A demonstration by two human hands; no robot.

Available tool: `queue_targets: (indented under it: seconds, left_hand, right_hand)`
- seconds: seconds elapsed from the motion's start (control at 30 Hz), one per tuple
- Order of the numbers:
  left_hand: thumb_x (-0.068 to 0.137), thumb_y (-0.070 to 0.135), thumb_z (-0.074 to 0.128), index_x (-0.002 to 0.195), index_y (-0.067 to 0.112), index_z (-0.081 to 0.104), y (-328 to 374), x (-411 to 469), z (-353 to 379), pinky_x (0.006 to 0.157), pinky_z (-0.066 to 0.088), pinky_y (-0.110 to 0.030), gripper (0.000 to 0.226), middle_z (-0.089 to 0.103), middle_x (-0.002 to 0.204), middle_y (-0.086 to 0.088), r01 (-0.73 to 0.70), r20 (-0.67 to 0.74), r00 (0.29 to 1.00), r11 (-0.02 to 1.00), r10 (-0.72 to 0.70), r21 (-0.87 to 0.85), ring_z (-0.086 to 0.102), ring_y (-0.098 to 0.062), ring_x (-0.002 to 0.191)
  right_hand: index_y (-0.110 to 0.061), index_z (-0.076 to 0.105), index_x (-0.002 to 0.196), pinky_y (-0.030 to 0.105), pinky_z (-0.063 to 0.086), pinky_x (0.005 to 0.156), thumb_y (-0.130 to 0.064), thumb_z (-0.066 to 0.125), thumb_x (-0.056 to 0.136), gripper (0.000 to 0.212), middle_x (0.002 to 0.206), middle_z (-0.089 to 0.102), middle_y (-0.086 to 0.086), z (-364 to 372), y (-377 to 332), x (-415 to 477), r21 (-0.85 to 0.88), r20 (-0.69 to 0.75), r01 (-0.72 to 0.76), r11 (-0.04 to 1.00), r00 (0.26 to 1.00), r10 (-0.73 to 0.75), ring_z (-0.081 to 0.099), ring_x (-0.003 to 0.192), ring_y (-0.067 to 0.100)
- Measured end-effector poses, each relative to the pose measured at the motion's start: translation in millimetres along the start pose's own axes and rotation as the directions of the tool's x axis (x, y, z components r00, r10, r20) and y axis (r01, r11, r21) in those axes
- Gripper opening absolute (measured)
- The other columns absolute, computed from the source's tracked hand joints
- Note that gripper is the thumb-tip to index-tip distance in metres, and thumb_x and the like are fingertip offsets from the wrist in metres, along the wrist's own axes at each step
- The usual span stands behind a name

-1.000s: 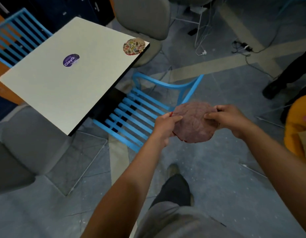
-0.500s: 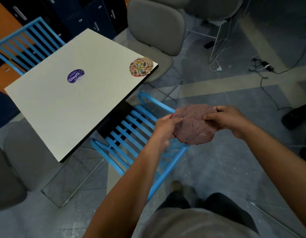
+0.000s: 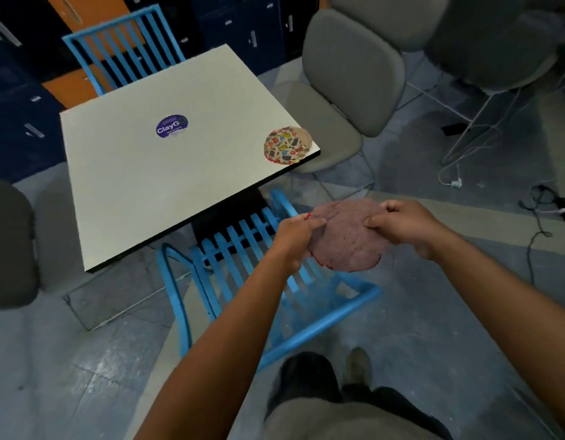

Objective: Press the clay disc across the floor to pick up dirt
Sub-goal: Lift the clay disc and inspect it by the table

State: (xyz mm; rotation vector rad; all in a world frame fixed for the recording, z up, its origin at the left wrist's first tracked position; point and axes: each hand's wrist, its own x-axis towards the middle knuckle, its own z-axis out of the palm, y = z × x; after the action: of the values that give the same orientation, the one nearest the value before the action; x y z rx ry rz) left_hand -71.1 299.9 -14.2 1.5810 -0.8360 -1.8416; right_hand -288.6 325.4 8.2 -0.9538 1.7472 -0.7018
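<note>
A flat, dull reddish-brown clay disc [image 3: 348,239] with a red rim hangs in the air in front of me, above the seat of a blue slatted chair. My left hand [image 3: 295,238] pinches its left edge between thumb and fingers. My right hand [image 3: 401,225] pinches its upper right edge. The disc's grimy face is turned toward me. The grey floor [image 3: 433,312] lies well below the disc.
A white table [image 3: 148,192] stands to the left, with a purple lid [image 3: 171,126] and a disc studded with coloured bits [image 3: 287,145] at its corner. The blue chair [image 3: 243,274], grey chairs [image 3: 348,90], cables [image 3: 547,208] and my shoes [image 3: 357,363] surround me.
My view has shifted back and up, so the table and chairs sit lower and nearer the centre. Both hands keep the same grip on the disc, still held off the floor.
</note>
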Motion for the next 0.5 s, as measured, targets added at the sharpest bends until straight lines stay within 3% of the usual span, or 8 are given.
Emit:
queue_targets:
  seconds: [0.1,0.23,0.37,0.5]
  left_hand:
    - [0.101,0.015,0.069,0.117,0.008,0.079,10,16,11,0.055,0.058,-0.022,0.021,0.081,0.096,-0.001,-0.024,-0.076,0.997,1.000,0.024,0.003,0.076,-0.009,0.071]
    - [0.100,0.028,0.074,0.113,0.016,0.081,30,45,10,0.064,0.059,-0.028,0.020,0.083,0.098,0.000,-0.021,-0.164,0.986,1.000,0.020,0.000,0.077,-0.014,0.084]
    - [0.096,0.028,0.078,0.110,0.015,0.082,59,80,1,0.063,0.059,-0.026,0.019,0.084,0.100,-0.003,-0.029,-0.181,0.983,1.000,0.030,0.007,0.078,-0.015,0.085]
    - [0.098,0.026,0.076,0.119,0.015,0.080,93,112,-12,0.065,0.056,-0.026,0.025,0.082,0.102,-0.001,-0.033,-0.172,0.984,0.998,0.040,0.046,0.075,-0.013,0.088]
  right_hand:
    - [-0.015,0.069,0.083,0.019,0.037,0.041,-0.010,0.076,0.084,0.009,0.068,0.064,0.002,-11,-16,31,-0.051,0.059,0.030,0.998,0.998,-0.027,0.051,0.045,0.005]
    - [-0.014,0.071,0.087,0.020,0.037,0.045,-0.018,0.077,0.085,0.008,0.069,0.065,0.000,-10,-36,72,-0.082,0.109,0.043,0.996,0.993,-0.034,0.055,0.055,0.011]
    - [-0.017,0.072,0.082,0.020,0.040,0.047,-0.037,0.082,0.080,0.023,0.065,0.067,-0.005,1,-57,117,-0.078,0.104,0.035,0.996,0.994,-0.026,0.057,0.055,0.009]
    - [-0.017,0.073,0.085,0.019,0.046,0.048,-0.032,0.080,0.084,0.017,0.073,0.072,0.000,12,-81,158,-0.014,0.114,-0.004,1.000,0.993,0.006,0.065,0.053,0.008]
